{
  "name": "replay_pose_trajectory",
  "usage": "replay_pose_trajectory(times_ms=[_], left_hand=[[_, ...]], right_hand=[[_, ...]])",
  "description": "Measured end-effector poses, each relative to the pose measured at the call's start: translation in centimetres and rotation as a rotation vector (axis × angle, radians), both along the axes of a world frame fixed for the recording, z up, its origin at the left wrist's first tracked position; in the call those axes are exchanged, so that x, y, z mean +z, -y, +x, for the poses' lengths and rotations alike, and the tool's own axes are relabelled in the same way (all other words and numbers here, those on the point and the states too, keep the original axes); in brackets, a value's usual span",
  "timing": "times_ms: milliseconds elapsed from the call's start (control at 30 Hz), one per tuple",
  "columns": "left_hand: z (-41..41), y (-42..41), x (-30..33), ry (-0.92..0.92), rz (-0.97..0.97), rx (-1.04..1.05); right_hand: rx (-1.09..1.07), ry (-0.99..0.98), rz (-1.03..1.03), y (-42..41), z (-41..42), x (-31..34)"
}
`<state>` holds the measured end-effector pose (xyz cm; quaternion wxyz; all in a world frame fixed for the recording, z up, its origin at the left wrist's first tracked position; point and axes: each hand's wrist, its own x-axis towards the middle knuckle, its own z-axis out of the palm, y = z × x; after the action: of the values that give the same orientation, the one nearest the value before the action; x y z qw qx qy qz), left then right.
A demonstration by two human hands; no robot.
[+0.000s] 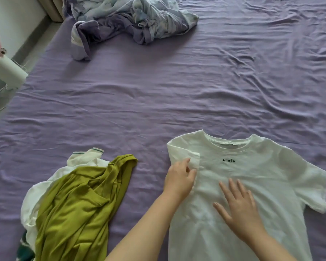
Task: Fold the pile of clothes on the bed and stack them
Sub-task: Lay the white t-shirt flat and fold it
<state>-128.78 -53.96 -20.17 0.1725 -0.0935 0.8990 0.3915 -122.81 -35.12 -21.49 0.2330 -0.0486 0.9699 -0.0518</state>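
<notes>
Currently mid-fold on white tee, flat on bed — left hand pinching folded-in sleeve, right hand relaxed flat on chest. Next: fold other sleeve; unfolded pile waits left.

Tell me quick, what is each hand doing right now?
Left hand: pinches the folded-in sleeve of the white cotton T-shirt.
Right hand: open, flat on that shirt's front.

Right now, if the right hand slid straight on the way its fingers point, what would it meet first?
The right hand lies flat on the white T-shirt, fingers pointing up-left. It would probably reach the black chest lettering first.
</notes>
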Motion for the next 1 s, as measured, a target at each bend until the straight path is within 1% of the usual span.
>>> replay_pose_trajectory(times_ms=[67, 100, 133, 233, 300, 367, 400, 433, 500, 533, 600, 667, 767, 800, 867, 933, 1000], left_hand=[[1.0, -1.0, -1.4, -0.143, -0.252, -0.108], [1.3, -1.3, -2.0, -0.168, -0.344, -0.167], [1.5, -1.6, -2.8, -0.153, -0.411, -0.24], [1.7, -2.1, -4.9, -0.01, -0.566, -0.453], [1.5, -2.1, -5.7, 0.057, -0.64, -0.514], [1.3, -2.8, -5.6, 0.097, -0.679, -0.493], [1.3, -3.6, -5.3, 0.114, -0.695, -0.457], [1.3, -4.6, -4.8, 0.128, -0.706, -0.404], [1.3, -7.3, -3.7, 0.132, -0.714, -0.302], [1.3, -8.7, -3.1, 0.119, -0.708, -0.275], [1.6, -11.7, -2.3, 0.096, -0.667, -0.287], [2.2, -14.9, -1.9, 0.074, -0.585, -0.34], [3.2, -19.5, -1.7, -0.018, -0.42, -0.397], [3.4, -21.0, -1.6, -0.023, -0.323, -0.393], [3.4, -23.9, -1.2, 0.05, -0.047, -0.318], [3.1, -26.2, -0.5, 0.157, 0.223, -0.189], [3.0, -27.8, 0.0, 0.242, 0.431, -0.072]], right_hand=[[-0.007, -0.016, -0.012, -1.4, 0.8, 0.2], [-0.01, -0.046, -0.011, -2.0, 1.3, 0.1], [0.003, -0.033, 0.011, -2.5, 1.8, -0.2], [0.044, 0.001, 0.038, -4.0, 2.4, -1.3], [0.079, 0.031, 0.035, -4.9, 2.3, -1.9], [0.137, 0.05, 0.015, -5.7, 1.7, -1.9], [0.164, 0.084, 0.005, -6.3, 1.4, -2.0], [0.189, 0.071, -0.039, -7.2, 1.3, -2.3], [0.153, 0.046, -0.169, -9.2, 1.1, -2.0], [0.102, 0.011, -0.226, -10.3, 0.9, -1.5], [-0.053, -0.048, -0.287, -12.8, 0.5, -0.1], [-0.244, -0.102, -0.339, -15.8, -0.1, 0.9], [-0.418, -0.184, -0.33, -20.1, -0.7, 1.7], [-0.468, -0.203, -0.331, -21.3, -0.9, 1.6], [-0.615, -0.209, -0.4, -23.1, -1.4, 1.3], [-0.841, -0.135, -0.548, -23.9, -2.2, 1.1], [-1.004, -0.075, -0.635, -24.0, -2.9, 0.4]])
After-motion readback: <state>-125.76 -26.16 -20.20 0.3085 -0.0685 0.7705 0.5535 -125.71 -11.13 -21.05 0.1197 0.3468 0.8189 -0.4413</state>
